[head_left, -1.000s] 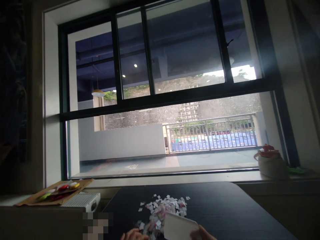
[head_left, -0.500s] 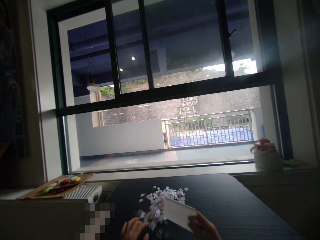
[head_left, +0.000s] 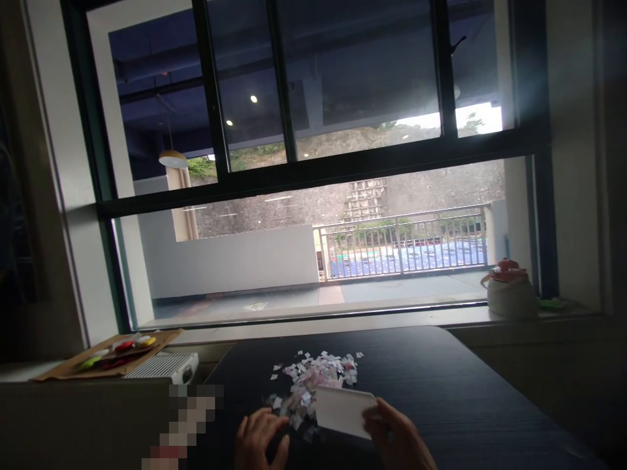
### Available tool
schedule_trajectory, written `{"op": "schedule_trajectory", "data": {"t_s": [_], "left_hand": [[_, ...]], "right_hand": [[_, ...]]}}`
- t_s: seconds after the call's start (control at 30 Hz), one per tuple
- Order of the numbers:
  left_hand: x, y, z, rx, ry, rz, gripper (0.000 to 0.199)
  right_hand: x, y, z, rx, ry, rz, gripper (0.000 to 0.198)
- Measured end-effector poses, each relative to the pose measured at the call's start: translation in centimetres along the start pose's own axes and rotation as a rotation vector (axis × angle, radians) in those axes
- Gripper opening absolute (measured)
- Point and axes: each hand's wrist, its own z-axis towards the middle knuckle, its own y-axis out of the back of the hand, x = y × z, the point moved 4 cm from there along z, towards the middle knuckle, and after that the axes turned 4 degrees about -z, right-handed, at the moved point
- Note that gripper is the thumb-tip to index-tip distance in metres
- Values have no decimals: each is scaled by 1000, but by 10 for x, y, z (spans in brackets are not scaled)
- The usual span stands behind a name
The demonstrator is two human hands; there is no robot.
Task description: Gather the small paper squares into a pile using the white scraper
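Observation:
A loose pile of small white and pinkish paper pieces lies on the dark table. My right hand grips the right end of a flat white card with one rounded corner. The card is tilted over the near right part of the pile and hides some pieces; I cannot tell whether it touches them. My left hand is at the pile's near left edge, fingers bent and the thumb apart, with nothing seen in it.
A white jug with a reddish lid stands on the windowsill at right. At left, a brown board bears several colourful items beside a white slatted device. The large window rises behind the table.
The white card has turned to lie more level in my right hand. My left thumb shows farther from the fingers. The whole view has shifted slightly.

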Motion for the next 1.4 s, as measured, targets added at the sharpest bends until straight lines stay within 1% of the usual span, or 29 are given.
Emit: {"op": "schedule_trajectory", "data": {"t_s": [0.07, 0.17, 0.33, 0.47, 0.57, 0.67, 0.77, 0.83, 0.9, 0.97, 1.07, 1.1, 1.17, 1.27, 1.4], "left_hand": [[2, 2, 2, 65, -33, -3, 19], [6, 4, 5, 139, -77, -4, 20], [7, 5, 5, 162, -52, 19, 23], [4, 5, 4, 150, -61, 45, 23], [4, 4, 4, 152, -60, 54, 22], [4, 5, 5, 149, -42, 53, 22], [2, 8, 6, 128, -18, 39, 21], [0, 10, 6, 114, -10, 18, 20], [-3, 13, 7, 103, 4, -4, 20], [-6, 15, 8, 96, 33, -21, 20], [-9, 17, 9, 97, 79, -48, 22], [-9, 17, 9, 101, 88, -58, 22], [-10, 17, 10, 103, 101, -78, 23], [-9, 17, 10, 89, 99, -98, 22], [-9, 17, 10, 63, 72, -102, 20]], "right_hand": [[1, 1, 0, 4, -34, 10, 28], [6, 1, -1, 21, -19, 27, 28], [14, -1, -2, 93, -13, -7, 23], [18, -3, 1, 104, 7, 20, 22], [17, -10, 1, 157, 16, 32, 18], [16, -13, -1, 213, -15, 42, 14], [16, -6, -2, 177, -75, 54, 15], [16, 1, -2, 122, -127, 16, 16], [18, 5, -2, 116, -154, -20, 14], [21, 5, -3, 167, -149, -1, 11], [24, 0, -6, 289, -114, 115, 10], [24, -1, -6, 309, -108, 150, 10], [22, -1, -5, 296, -115, 168, 11], [18, 0, -3, 230, -150, 87, 10], [21, -2, -5, 295, -129, 96, 9]]}}
